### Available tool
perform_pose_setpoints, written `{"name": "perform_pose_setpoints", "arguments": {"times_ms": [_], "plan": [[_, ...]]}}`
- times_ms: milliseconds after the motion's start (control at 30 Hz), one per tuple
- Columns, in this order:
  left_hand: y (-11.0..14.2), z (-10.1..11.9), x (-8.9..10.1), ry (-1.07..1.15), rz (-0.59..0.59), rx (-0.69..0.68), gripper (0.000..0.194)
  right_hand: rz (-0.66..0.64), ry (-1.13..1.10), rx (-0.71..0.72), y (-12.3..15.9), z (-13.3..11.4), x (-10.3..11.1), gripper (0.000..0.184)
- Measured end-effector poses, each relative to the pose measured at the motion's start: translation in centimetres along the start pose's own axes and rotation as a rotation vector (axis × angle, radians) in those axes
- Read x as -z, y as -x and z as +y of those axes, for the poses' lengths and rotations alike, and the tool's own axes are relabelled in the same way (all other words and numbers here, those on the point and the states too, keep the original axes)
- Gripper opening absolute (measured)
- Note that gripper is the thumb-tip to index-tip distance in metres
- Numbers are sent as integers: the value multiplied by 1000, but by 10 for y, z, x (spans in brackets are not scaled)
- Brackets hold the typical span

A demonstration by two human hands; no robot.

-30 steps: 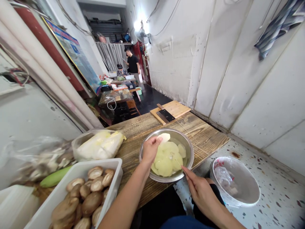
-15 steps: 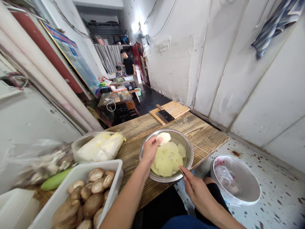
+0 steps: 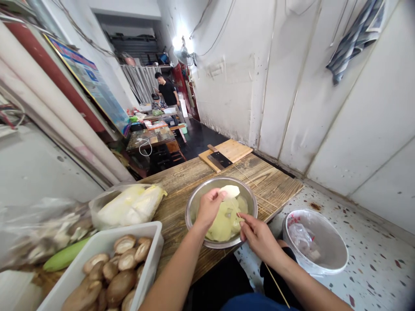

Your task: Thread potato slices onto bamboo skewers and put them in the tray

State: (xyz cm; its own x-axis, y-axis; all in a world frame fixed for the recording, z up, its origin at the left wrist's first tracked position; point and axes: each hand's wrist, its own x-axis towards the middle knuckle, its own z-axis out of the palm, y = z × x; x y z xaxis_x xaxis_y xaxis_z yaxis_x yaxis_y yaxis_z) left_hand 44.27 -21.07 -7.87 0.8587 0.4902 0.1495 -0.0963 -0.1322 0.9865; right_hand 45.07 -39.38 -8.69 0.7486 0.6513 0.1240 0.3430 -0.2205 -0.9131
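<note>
Left hand [image 3: 209, 208] pinches potato slice [image 3: 231, 191]; right hand [image 3: 260, 238] grips bamboo skewer [image 3: 276, 283].
The skewer's upper end is near the slice's lower edge, placing both parts in working proximity; contact cannot be confirmed. The slice is above the metal bowl [image 3: 193, 205] of further slices [image 3: 221, 224], on the wooden surface [image 3: 173, 183].

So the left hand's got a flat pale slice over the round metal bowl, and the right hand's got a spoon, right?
No spoon: the head view shows a long thin wooden stick in the right hand. The rest is true.
</note>
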Motion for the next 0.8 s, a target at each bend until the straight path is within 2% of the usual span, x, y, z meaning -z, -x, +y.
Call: {"name": "perform_pose_setpoints", "arguments": {"times_ms": [167,300,600,800], "plan": [[6,11,-7,-246,76,-136,21,107,153,66,-17,-4,2,36],[10,16,-12,-290,105,-121,21,148,289,115,-24,-8,0,35],[9,13,-25,268,160,183,26,212,374,144,-22,-4,-11,39],[8,24,-27,538,114,319,29,231,255,213,-18,-3,-14,39]]}}
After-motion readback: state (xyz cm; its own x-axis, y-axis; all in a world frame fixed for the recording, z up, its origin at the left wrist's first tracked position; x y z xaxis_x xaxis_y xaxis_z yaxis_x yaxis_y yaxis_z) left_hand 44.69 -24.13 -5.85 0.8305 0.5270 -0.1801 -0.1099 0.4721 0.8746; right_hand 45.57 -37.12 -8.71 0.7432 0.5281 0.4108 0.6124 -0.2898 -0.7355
